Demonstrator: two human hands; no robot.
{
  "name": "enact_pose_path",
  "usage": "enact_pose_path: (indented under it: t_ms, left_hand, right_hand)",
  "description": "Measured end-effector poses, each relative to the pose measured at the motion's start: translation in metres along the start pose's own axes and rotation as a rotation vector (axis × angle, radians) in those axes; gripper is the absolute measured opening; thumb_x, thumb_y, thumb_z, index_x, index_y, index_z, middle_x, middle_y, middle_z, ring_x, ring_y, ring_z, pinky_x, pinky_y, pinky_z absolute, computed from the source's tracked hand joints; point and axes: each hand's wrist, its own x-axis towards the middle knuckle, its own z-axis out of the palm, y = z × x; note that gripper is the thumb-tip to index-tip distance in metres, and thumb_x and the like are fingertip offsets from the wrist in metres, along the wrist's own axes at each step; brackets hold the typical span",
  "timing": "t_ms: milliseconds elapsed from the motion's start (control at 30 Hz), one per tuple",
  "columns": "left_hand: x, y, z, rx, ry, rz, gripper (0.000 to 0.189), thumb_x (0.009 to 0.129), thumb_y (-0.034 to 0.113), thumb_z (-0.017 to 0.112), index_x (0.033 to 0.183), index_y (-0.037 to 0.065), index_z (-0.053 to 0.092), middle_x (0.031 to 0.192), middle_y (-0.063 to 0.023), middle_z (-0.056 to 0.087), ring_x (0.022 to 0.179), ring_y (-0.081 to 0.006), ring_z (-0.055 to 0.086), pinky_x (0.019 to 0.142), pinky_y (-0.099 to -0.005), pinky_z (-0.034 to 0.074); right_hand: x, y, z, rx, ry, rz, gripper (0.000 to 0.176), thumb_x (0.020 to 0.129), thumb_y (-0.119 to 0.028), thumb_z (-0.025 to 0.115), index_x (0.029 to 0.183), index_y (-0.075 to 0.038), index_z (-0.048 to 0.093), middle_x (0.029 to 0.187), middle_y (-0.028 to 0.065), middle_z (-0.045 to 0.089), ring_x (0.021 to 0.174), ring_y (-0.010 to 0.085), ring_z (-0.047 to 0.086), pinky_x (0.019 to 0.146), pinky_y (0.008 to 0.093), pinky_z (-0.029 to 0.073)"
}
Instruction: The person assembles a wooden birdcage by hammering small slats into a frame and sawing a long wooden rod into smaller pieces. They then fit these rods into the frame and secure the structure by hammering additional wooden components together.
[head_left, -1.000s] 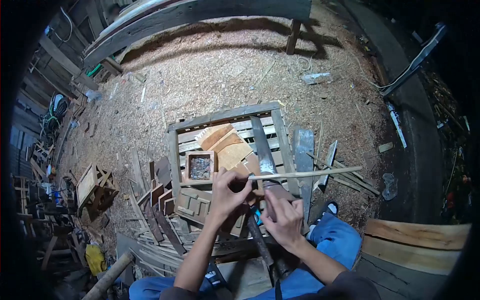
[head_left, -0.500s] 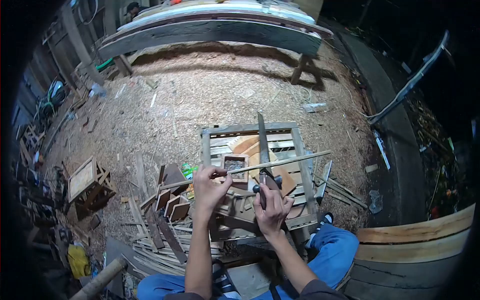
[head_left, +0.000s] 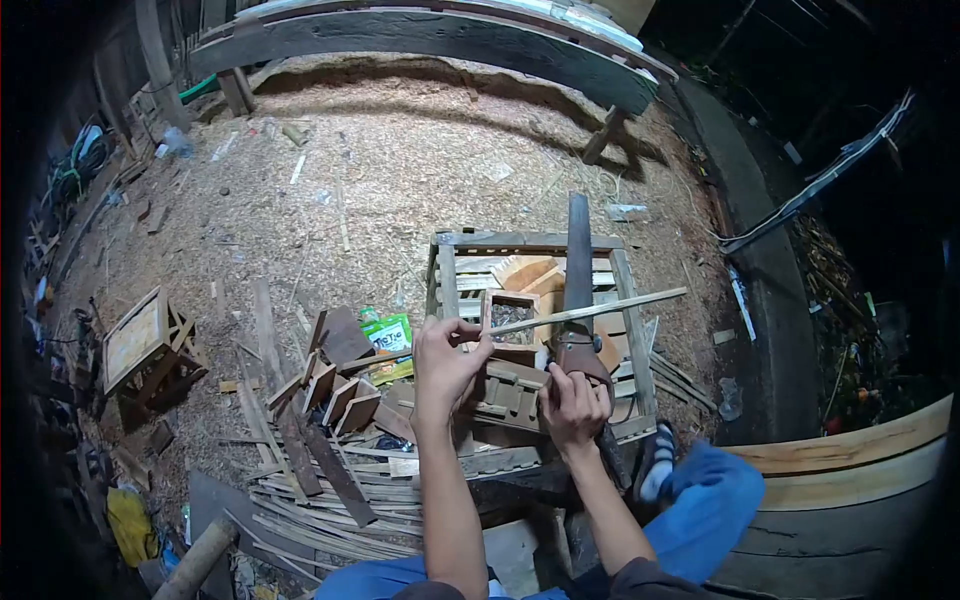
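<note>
A thin wooden strip (head_left: pixel 630 303) is pinched between the thumb and fingers of my left hand (head_left: pixel 450 370). It slants up to the right and crosses in front of a long dark-bladed knife (head_left: pixel 578 250), which points away from me. My right hand (head_left: pixel 577 410) is closed around the knife's brown handle, just below the strip; part of the grip is hidden by the fingers. Under both lies a slatted wooden frame (head_left: pixel 625 300), which carries a small wooden box (head_left: pixel 486 310) and some cut boards (head_left: pixel 530 275).
Wooden strips (head_left: pixel 320 525) and small boards (head_left: pixel 350 410) lie to the left, with a green packet (head_left: pixel 390 335). A small wooden stool (head_left: pixel 140 340) stands farther left. Beyond the shaving-covered ground is a long bench (head_left: pixel 420 40). Planks (head_left: pixel 840 460) lie at the right.
The knife blade has swung right and now shows a broader face. Both hands and the strip sit farther right in view. The camera view has shifted too.
</note>
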Motion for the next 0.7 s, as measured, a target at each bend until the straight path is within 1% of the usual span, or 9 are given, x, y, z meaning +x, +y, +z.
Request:
enact_pose_path:
  t_ms: [67,133,233,300,333,433,533,567,700]
  left_hand:
    - [-0.003,0.007,-0.001,-0.051,-0.025,-0.023,0.019,0.078,0.016,0.085,0.088,0.0,0.077,0.092,-0.0139,0.064,0.084,-0.0242,0.069,0.08,-0.036,0.057]
    - [-0.006,0.016,-0.004,0.029,-0.058,0.058,0.018,0.077,0.014,0.085,0.087,0.001,0.078,0.091,-0.014,0.065,0.082,-0.0238,0.069,0.079,-0.0341,0.056]
    - [-0.003,0.018,0.003,0.087,-0.062,0.084,0.018,0.077,0.013,0.085,0.087,0.0,0.077,0.09,-0.0131,0.065,0.083,-0.0233,0.069,0.079,-0.0335,0.056]
    - [-0.002,0.015,0.01,0.005,-0.043,0.036,0.019,0.074,0.018,0.086,0.085,0.005,0.076,0.084,-0.0098,0.066,0.087,-0.027,0.065,0.085,-0.0386,0.049]
    - [-0.003,0.013,0.013,0.015,-0.056,0.04,0.019,0.074,0.018,0.086,0.085,0.005,0.076,0.084,-0.0098,0.066,0.087,-0.027,0.065,0.085,-0.0386,0.049]
    - [-0.011,0.022,0.016,-0.094,-0.052,-0.032,0.015,0.078,0.011,0.085,0.085,0.002,0.075,0.087,-0.008,0.065,0.085,-0.0186,0.066,0.075,-0.0318,0.055]
    - [-0.022,0.034,0.013,-0.026,-0.023,0.015,0.014,0.079,0.01,0.085,0.085,0.002,0.075,0.088,-0.0082,0.065,0.085,-0.0177,0.066,0.075,-0.0307,0.056]
    - [-0.027,0.04,0.009,0.057,-0.033,0.072,0.016,0.079,0.009,0.085,0.089,0.0,0.076,0.092,-0.0077,0.064,0.083,-0.0172,0.069,0.078,-0.0291,0.056]
    - [-0.039,0.031,0.013,0.231,0.006,0.202,0.016,0.078,0.008,0.085,0.089,0.001,0.076,0.09,-0.0071,0.066,0.083,-0.0161,0.069,0.079,-0.0291,0.055]
  right_hand:
    - [0.004,0.002,0.003,0.003,0.021,-0.05,0.033,0.08,-0.018,0.079,0.113,-0.013,0.075,0.079,0.0021,0.059,0.067,0.0195,0.06,0.061,0.037,0.041]
    - [0.004,0.005,0.002,0.028,0.02,-0.069,0.033,0.08,-0.018,0.08,0.112,-0.014,0.075,0.079,0.0006,0.06,0.067,0.018,0.06,0.061,0.0364,0.041]
    - [0.001,0.008,0.004,0.049,0.047,-0.068,0.034,0.079,-0.02,0.082,0.112,-0.017,0.077,0.08,-0.0028,0.061,0.067,0.0149,0.06,0.061,0.0343,0.041]
    - [-0.002,0.009,0.004,0.07,0.04,-0.055,0.033,0.081,-0.023,0.082,0.113,-0.019,0.077,0.082,-0.0036,0.062,0.068,0.0138,0.061,0.061,0.033,0.041]
    - [-0.004,0.009,0.004,0.071,0.04,-0.039,0.033,0.081,-0.023,0.082,0.113,-0.019,0.077,0.082,-0.0036,0.062,0.068,0.0138,0.061,0.061,0.033,0.041]
    - [-0.01,0.01,0.003,0.123,0.072,-0.057,0.037,0.078,-0.019,0.084,0.115,-0.019,0.077,0.083,-0.0041,0.064,0.071,0.0125,0.064,0.063,0.0319,0.04]
    - [-0.013,0.012,0.008,0.18,0.077,-0.061,0.037,0.079,-0.019,0.084,0.115,-0.019,0.077,0.084,-0.0042,0.064,0.071,0.0127,0.064,0.063,0.0319,0.04]
    - [-0.018,0.013,0.016,0.194,0.097,-0.07,0.03,0.088,-0.026,0.079,0.118,-0.02,0.076,0.088,-0.0042,0.064,0.072,0.0111,0.063,0.062,0.0307,0.04]
    - [-0.016,0.014,0.038,0.352,0.082,0.05,0.029,0.083,-0.024,0.077,0.11,-0.014,0.075,0.087,0.0012,0.064,0.074,0.0209,0.063,0.067,0.0394,0.042]
